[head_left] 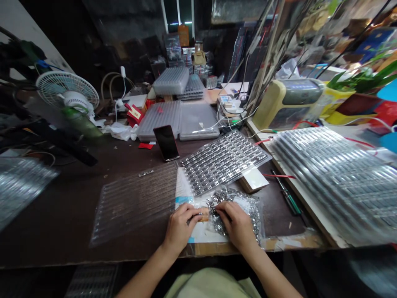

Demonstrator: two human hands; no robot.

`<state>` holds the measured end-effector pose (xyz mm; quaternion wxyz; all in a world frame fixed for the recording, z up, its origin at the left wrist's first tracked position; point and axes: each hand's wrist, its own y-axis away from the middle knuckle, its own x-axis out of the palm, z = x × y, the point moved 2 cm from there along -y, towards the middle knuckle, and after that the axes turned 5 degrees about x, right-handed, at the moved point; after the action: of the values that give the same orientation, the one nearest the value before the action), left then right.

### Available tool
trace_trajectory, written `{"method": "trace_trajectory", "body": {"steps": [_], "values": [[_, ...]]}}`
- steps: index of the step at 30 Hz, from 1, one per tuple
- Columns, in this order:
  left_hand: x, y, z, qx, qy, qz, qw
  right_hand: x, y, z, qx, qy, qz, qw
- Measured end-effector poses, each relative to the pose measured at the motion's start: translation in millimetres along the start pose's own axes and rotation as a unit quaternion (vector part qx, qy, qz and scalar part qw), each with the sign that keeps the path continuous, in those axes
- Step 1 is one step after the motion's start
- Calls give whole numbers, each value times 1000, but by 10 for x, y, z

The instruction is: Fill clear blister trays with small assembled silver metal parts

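Note:
My left hand (181,225) is closed in a pinch, with a small shiny metal part (200,214) at its fingertips. My right hand (238,225) reaches into small silvery metal parts (218,198) in an open clear plastic bag (259,211). Its thumb and forefinger are pressed together, and what lies between them is too small to make out. Ahead of the hands, a clear tray (266,158) is filled with rows of metal pieces. To the left lies a ridged clear tray (124,203) bearing one metal piece (145,173) near its far edge.
A phone (166,142) stands propped behind the trays. A white box (254,180) sits partly under the filled tray, near a green-handled screwdriver (291,200). Stacked clear trays (341,178) fill the right side. A white fan (68,91) stands back left.

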<state>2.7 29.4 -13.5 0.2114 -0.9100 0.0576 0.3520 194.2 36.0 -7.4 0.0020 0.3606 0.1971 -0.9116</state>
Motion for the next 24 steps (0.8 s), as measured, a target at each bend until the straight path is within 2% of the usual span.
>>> {"method": "trace_trajectory", "body": {"steps": [4, 7, 9, 13, 16, 19, 24], "values": [[13, 1, -8, 3, -23, 4, 1000, 11, -10, -3, 13, 2, -9, 1000], [9, -3, -23, 0, -10, 6, 1000, 60, -46, 59, 27, 23, 15, 999], [-14, -7, -16, -13, 24, -16, 999, 120, -76, 136, 20, 43, 38, 998], [-83, -13, 51, -77, 93, -96, 988, 256, -111, 279, -4, 68, 56, 996], [-94, -16, 83, -91, 110, -99, 985, 303, -106, 316, -8, 84, 60, 995], [-80, -11, 92, -93, 118, -94, 984, 256, -95, 283, -22, 113, 61, 991], [-84, -39, 95, -121, 136, -90, 979, 50, -70, 90, -41, 216, 31, 975]]}}
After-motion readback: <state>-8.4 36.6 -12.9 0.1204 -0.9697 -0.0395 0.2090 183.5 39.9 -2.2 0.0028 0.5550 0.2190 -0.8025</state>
